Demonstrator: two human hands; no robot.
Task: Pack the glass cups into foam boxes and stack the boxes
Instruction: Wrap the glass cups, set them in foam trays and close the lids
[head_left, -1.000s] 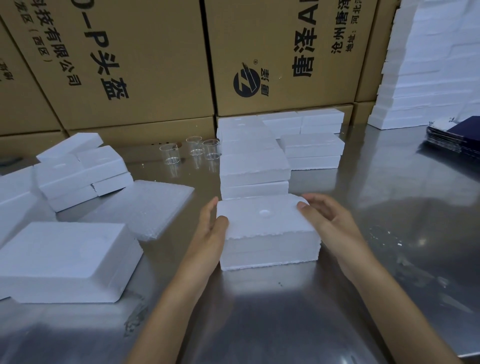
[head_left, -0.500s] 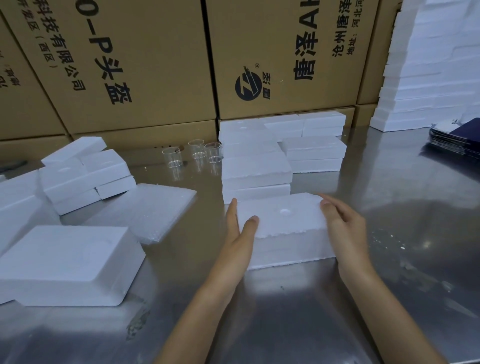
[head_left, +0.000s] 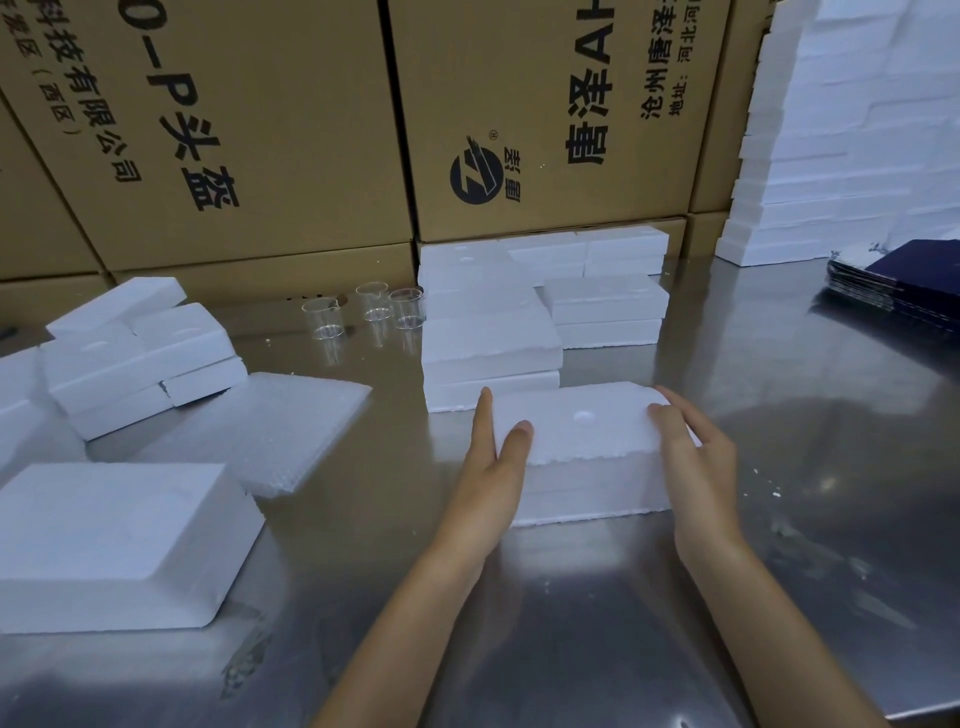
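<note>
two slim bare forearms reach in from below, no sleeves in view. both hands, left (head_left: 496, 457) and right (head_left: 693, 457), are ungloved, without rings or watch.

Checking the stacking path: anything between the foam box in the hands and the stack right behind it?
Nothing visible. The foam box, held by the left hand and right hand, sits directly in front of the stack; the glass cups stand off to the left.
</note>
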